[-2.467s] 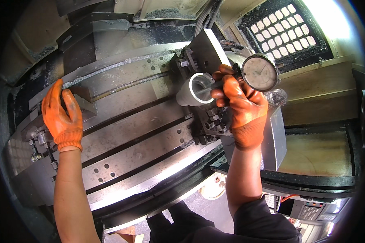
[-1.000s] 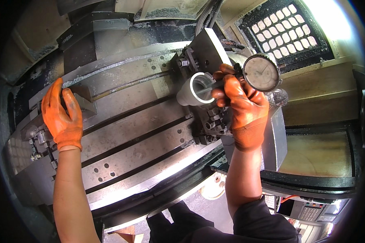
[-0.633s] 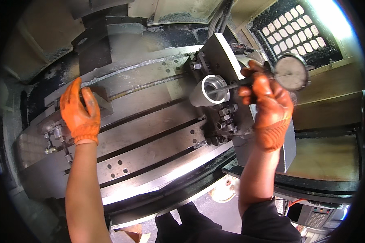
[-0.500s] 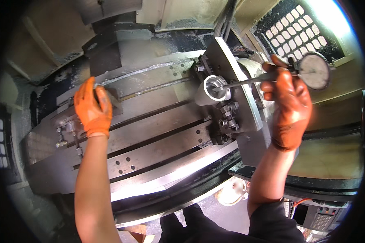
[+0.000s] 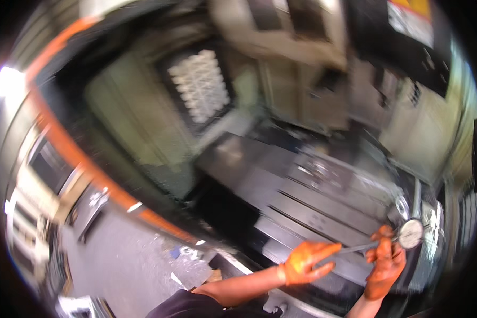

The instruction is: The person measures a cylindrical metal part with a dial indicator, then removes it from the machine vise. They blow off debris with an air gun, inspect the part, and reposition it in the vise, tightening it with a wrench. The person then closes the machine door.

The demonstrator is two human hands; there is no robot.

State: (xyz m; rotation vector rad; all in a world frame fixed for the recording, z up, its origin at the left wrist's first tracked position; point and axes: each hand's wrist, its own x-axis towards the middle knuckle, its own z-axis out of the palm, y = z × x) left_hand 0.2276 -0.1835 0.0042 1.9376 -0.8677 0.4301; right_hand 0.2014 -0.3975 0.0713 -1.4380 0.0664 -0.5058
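Observation:
My right hand [image 5: 387, 262], in an orange glove, grips a dial bore gauge [image 5: 361, 247] just below its round white dial [image 5: 411, 233]. The gauge's thin rod points left across the front of the machine table. My left hand [image 5: 310, 263], gloved in orange too, is at the rod's far end. Its fingers stretch toward the rod's tip, with the thumb held apart; blur hides whether they touch it. Beyond the dial, a hollow metal cylinder [image 5: 402, 205] shows its round opening, and the gauge is outside it.
The slotted machine table [image 5: 302, 222] lies beyond my hands, with metal clamping parts [image 5: 317, 169] farther back. An orange frame edge [image 5: 106, 185] runs down the left. Past it are a grey floor [image 5: 122, 265] and a small stand [image 5: 87, 214].
The gauge has come out of the cylinder with my right hand. My left hand has left the table's left side and moved to the rod's end. The view has swung left.

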